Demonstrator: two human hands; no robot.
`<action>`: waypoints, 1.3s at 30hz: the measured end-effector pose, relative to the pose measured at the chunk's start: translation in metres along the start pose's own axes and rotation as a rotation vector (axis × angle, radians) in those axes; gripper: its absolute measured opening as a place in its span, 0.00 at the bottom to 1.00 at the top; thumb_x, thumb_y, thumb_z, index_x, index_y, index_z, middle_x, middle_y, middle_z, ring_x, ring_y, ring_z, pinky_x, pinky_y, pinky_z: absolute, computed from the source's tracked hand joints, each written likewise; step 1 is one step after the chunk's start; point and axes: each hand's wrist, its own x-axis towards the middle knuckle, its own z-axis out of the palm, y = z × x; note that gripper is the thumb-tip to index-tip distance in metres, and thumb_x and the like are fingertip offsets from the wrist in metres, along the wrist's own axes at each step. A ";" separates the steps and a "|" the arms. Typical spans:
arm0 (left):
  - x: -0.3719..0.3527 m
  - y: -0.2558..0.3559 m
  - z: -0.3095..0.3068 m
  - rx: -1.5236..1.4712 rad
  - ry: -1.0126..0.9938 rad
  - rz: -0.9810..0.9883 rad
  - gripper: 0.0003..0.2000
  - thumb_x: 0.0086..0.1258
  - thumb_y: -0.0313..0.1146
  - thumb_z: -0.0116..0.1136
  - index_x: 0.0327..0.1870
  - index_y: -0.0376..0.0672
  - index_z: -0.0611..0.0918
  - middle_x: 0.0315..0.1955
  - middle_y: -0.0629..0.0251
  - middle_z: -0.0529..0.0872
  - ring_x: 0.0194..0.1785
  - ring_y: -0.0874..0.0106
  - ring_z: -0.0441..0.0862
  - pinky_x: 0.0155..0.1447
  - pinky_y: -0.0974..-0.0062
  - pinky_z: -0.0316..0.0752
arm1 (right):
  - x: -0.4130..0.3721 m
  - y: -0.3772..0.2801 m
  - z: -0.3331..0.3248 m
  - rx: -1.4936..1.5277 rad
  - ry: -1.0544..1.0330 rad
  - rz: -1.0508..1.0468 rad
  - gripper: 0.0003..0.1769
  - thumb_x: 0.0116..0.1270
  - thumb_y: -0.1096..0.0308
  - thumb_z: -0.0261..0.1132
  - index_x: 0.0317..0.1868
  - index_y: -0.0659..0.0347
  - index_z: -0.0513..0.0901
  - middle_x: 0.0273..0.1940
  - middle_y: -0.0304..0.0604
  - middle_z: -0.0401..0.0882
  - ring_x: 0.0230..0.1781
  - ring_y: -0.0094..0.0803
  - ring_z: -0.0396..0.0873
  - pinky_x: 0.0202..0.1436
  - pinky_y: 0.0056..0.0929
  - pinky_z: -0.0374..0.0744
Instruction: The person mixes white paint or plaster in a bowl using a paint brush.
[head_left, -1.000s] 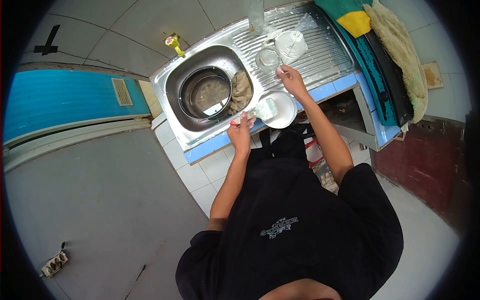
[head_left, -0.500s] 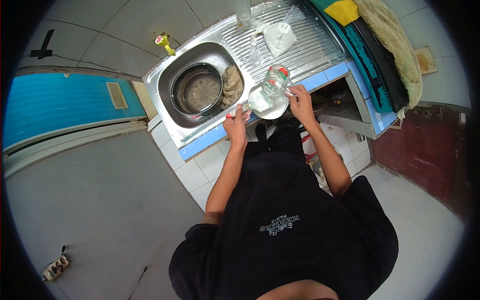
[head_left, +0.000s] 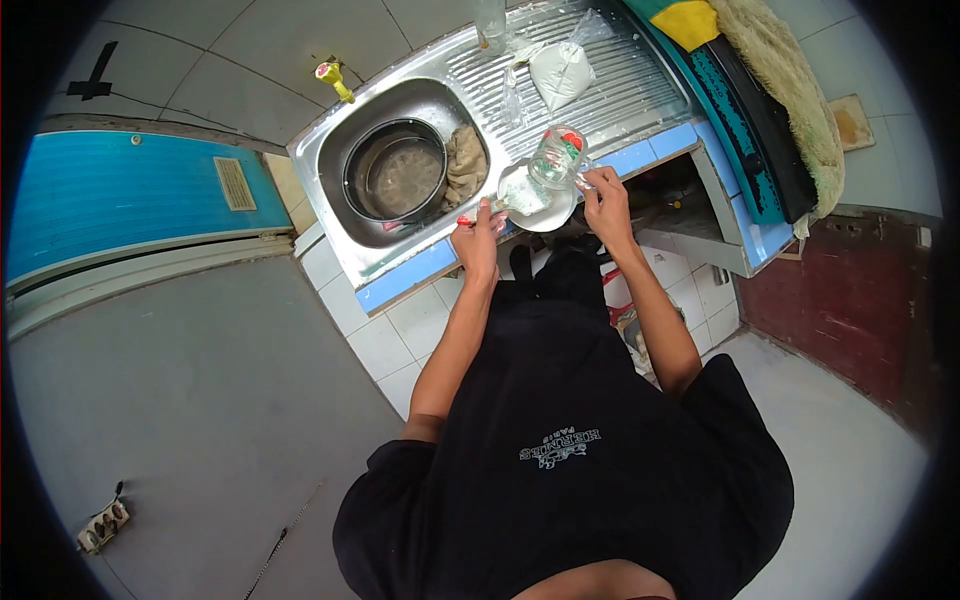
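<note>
My left hand [head_left: 478, 238] is closed on the red handle of a tool that looks like a brush [head_left: 526, 194], with a wide pale head. That head lies over a white plate [head_left: 546, 222] at the counter's front edge and appears to touch the glass mug. My right hand [head_left: 604, 206] pinches the handle of the clear glass mug [head_left: 556, 160], which has red and green patterns and is tilted above the plate. White smears show on the fingers of both hands. Whether the plate holds anything is hard to make out.
The steel sink [head_left: 330, 215] at the left holds a dark round pan [head_left: 352, 190] and a brown cloth [head_left: 465, 165]. On the drainboard [head_left: 640, 100] lie a bag of white powder [head_left: 560, 76] and a tall glass [head_left: 490, 25]. A yellow tap [head_left: 335, 80] stands behind.
Both hands keep their holds on the brush and the glass mug. The brush head and mug have shifted very slightly; the whole view has also moved a little.
</note>
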 end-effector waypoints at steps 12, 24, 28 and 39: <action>0.004 -0.002 -0.003 -0.008 0.022 0.000 0.14 0.68 0.35 0.58 0.41 0.29 0.78 0.28 0.55 0.84 0.31 0.74 0.83 0.33 0.83 0.74 | 0.002 0.001 0.004 -0.004 -0.004 0.005 0.09 0.58 0.80 0.59 0.40 0.69 0.80 0.38 0.50 0.75 0.34 0.39 0.78 0.37 0.29 0.75; 0.009 -0.016 -0.006 0.508 0.014 0.412 0.15 0.66 0.37 0.60 0.37 0.29 0.83 0.28 0.54 0.86 0.32 0.70 0.83 0.38 0.73 0.74 | 0.064 0.031 0.017 0.522 -0.379 0.536 0.12 0.70 0.63 0.56 0.44 0.63 0.78 0.37 0.37 0.78 0.41 0.24 0.77 0.41 0.24 0.74; 0.000 -0.008 -0.002 0.518 -0.030 0.377 0.14 0.66 0.37 0.60 0.38 0.31 0.83 0.28 0.54 0.86 0.32 0.70 0.84 0.38 0.74 0.74 | 0.107 0.023 0.051 0.540 -0.356 0.540 0.17 0.69 0.61 0.59 0.48 0.67 0.77 0.36 0.41 0.80 0.36 0.24 0.79 0.39 0.24 0.75; -0.012 -0.003 0.000 0.526 -0.024 0.255 0.16 0.66 0.37 0.61 0.39 0.28 0.83 0.27 0.60 0.85 0.31 0.79 0.79 0.37 0.79 0.73 | 0.209 0.043 0.173 0.543 -0.357 0.609 0.20 0.67 0.61 0.61 0.51 0.68 0.77 0.38 0.42 0.80 0.34 0.27 0.80 0.33 0.25 0.77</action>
